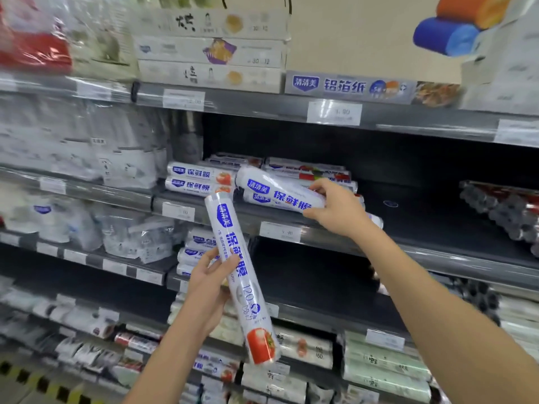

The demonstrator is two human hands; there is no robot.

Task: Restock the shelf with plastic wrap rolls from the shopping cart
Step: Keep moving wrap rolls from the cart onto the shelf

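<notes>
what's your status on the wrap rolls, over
Right hand setting a roll onto the shelf stack. Left hand holding second roll, near upright. Dark shelf space right of stack open; nothing blocking.

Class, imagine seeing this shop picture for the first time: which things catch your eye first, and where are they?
The left hand holds a plastic wrap roll almost upright at the centre, its red tomato picture at the lower end. The right hand lays a second roll on the stack of rolls on the middle shelf, whose right side is bare and dark.
</notes>
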